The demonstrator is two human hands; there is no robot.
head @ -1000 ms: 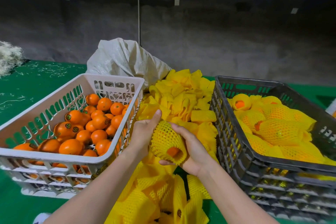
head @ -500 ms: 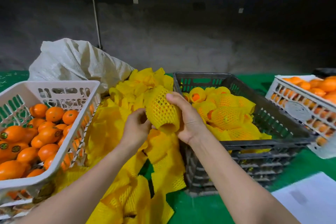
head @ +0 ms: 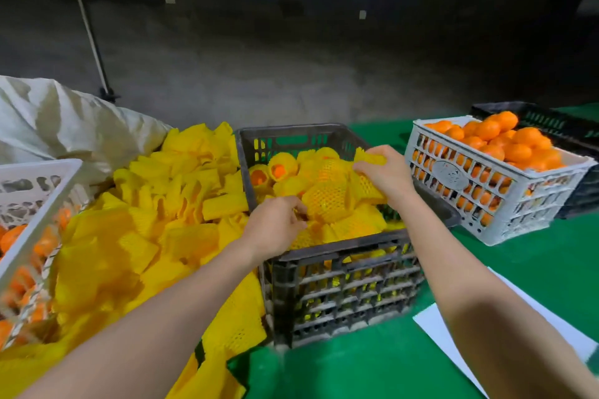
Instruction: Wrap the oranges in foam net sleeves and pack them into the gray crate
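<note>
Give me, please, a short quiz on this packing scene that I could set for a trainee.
1. True or false: the oranges in the white crate on the right are already wrapped in sleeves.
2. Where does the loose pile of foam net sleeves lie? A) to the left of the gray crate; B) inside the white crate; C) on the white paper.
3. Short answer: what do the left hand and the right hand touch inside the gray crate?

Key: 1 false, they are bare; 2 A; 3 wrapped oranges.
</note>
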